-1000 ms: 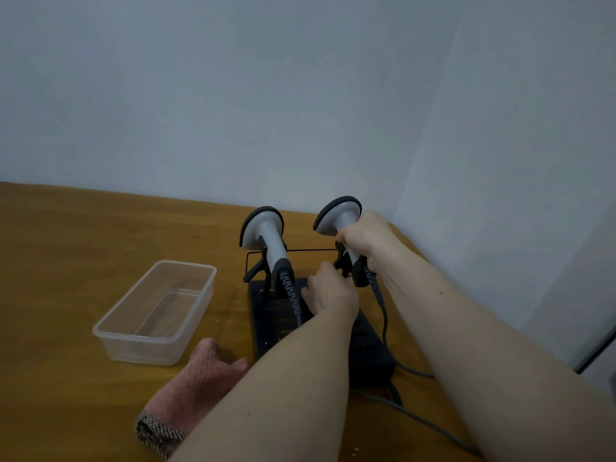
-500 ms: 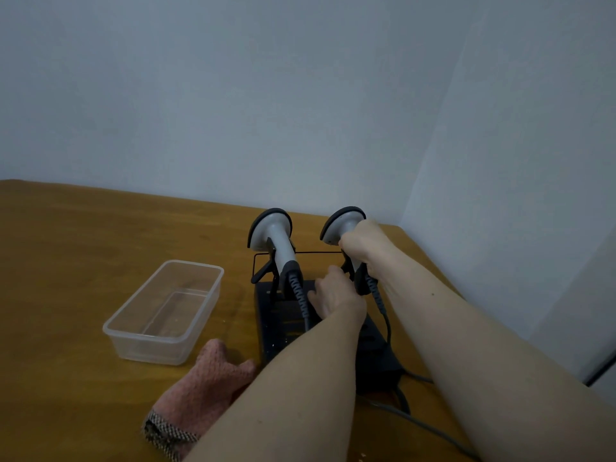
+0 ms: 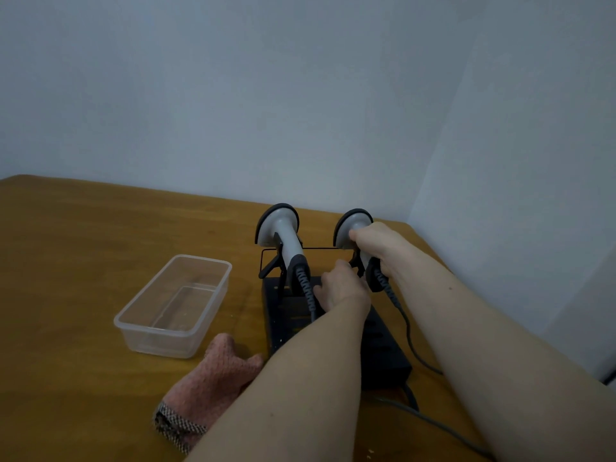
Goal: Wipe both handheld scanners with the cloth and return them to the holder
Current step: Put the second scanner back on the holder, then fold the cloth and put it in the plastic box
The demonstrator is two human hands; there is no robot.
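Note:
Two grey handheld scanners with black rims stand upright in a black holder (image 3: 286,325) at the table's far right. The left scanner (image 3: 281,235) sits untouched in its cradle, its coiled cable hanging down. My right hand (image 3: 376,245) grips the handle of the right scanner (image 3: 350,225), which is at its cradle. My left hand (image 3: 340,288) reaches to the holder just below that scanner; its fingers are hidden behind the back of the hand. A pink knitted cloth (image 3: 213,378) lies on the table beside my left forearm, held by neither hand.
An empty clear plastic container (image 3: 173,305) stands left of the holder on the wooden table (image 3: 83,261). Grey and black cables (image 3: 410,341) trail from the scanners towards the near right edge. Walls close off the back and the right side.
Only the view has shifted slightly. Both hands stay at the right scanner and the holder, and the cloth and container have not moved.

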